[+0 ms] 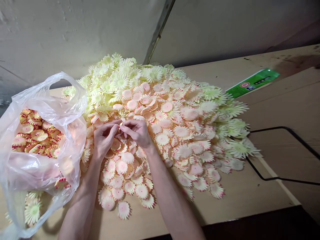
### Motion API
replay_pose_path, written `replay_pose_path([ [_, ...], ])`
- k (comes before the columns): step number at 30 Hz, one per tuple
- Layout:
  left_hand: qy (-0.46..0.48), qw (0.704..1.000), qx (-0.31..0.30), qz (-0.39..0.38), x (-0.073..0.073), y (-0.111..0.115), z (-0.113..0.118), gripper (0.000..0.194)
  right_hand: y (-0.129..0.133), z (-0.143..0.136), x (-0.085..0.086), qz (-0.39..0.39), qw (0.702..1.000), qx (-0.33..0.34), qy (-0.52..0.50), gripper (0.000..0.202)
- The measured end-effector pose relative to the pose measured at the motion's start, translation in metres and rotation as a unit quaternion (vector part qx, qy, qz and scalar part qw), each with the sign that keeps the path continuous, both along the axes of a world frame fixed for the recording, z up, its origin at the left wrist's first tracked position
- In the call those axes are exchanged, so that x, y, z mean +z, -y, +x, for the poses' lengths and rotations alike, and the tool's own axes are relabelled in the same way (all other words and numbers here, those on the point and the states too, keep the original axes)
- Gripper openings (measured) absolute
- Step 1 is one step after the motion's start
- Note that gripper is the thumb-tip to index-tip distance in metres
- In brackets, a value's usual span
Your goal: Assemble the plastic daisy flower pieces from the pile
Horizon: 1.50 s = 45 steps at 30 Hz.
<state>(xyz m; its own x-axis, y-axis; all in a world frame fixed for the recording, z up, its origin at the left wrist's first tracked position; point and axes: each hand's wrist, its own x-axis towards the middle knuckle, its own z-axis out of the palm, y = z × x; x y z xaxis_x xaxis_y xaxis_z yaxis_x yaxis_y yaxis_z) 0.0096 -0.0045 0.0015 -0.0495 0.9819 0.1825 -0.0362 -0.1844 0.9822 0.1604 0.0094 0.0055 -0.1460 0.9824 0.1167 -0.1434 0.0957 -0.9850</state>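
Observation:
My left hand (106, 138) and my right hand (137, 132) meet over a heap of artificial flower heads. Thumbs and fingers of both are pinched around a small pale-yellow flower piece (121, 124), mostly hidden by the fingertips. Beneath and around the hands lie round cream-pink flower heads (121, 166) with red-tipped petals, some stacked and overlapping. Pale yellow-green flower heads (120, 81) are piled at the back of the heap. Left of my left hand, an open clear plastic bag (71, 136) holds many more red-edged flower heads (37, 135).
The wooden table (225, 203) runs up to a grey wall (75, 30). A green packet (252, 83) lies at the back right. A bent black wire frame (297, 140) rests at the right. A few greenish flower heads (32, 211) lie under the bag's near side.

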Motion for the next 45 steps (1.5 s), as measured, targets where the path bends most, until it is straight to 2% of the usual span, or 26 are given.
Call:
replay_pose_path([
  [22, 0.02, 1.0, -0.005, -0.007, 0.0004, -0.0008, 0.0013, 0.026, 0.0006, -0.0008, 0.0021, -0.002, 1.0, 0.001, -0.015, 0.032],
  [28, 0.003, 1.0, -0.016, 0.006, -0.0047, -0.0025, 0.0008, 0.029, 0.0017, -0.0035, 0.0036, -0.037, 0.999, 0.002, -0.038, 0.035],
  [34, 0.011, 1.0, -0.014, -0.016, -0.0077, -0.0012, 0.0033, 0.031, -0.0002, -0.0027, 0.0033, -0.046, 0.998, 0.006, -0.037, 0.038],
  [45, -0.022, 1.0, -0.004, 0.022, -0.0055, 0.0006, 0.0069, 0.032, -0.0014, 0.0, 0.0052, -0.052, 0.997, 0.025, -0.043, 0.035],
])
